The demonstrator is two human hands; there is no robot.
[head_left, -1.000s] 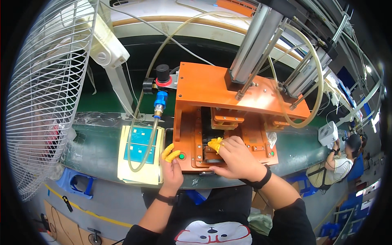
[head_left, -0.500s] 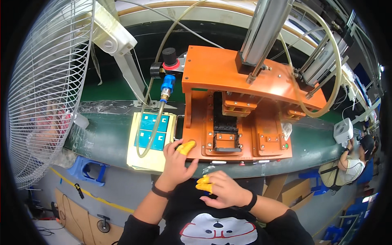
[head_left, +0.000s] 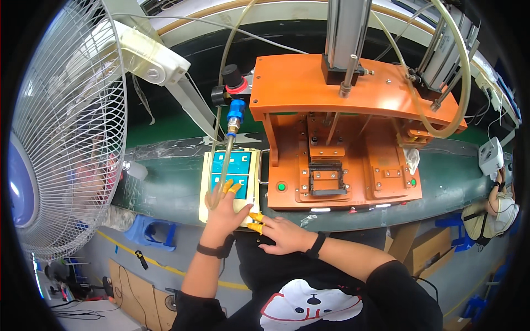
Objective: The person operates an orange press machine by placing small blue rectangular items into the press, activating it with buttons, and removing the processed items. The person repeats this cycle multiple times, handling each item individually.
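Observation:
My left hand [head_left: 222,214] lies with fingers stretched on the lower of two teal sheets [head_left: 231,162] that top a pale yellow stack [head_left: 205,185]. Yellow finger cots cover two of its fingertips. To its right, my right hand [head_left: 284,234] has its fingers apart at the stack's near right corner, two of them in yellow cots; nothing shows in it. An orange pneumatic press [head_left: 353,88] stands to the right. Its left pressing block [head_left: 327,151] is low, just behind a black frame-like part [head_left: 328,185] in the fixture. A green button [head_left: 281,187] sits at the press's left front.
A clear hose [head_left: 225,160] hangs over the teal sheets from a blue fitting [head_left: 236,110]. A caged fan [head_left: 72,127] fills the left side. Blue stools [head_left: 149,231] stand below the bench. Another person [head_left: 491,215] is at the far right.
My left hand has left the press's button and moved left onto the teal sheet. My right hand has shifted left toward the stack. The left pressing block has come down.

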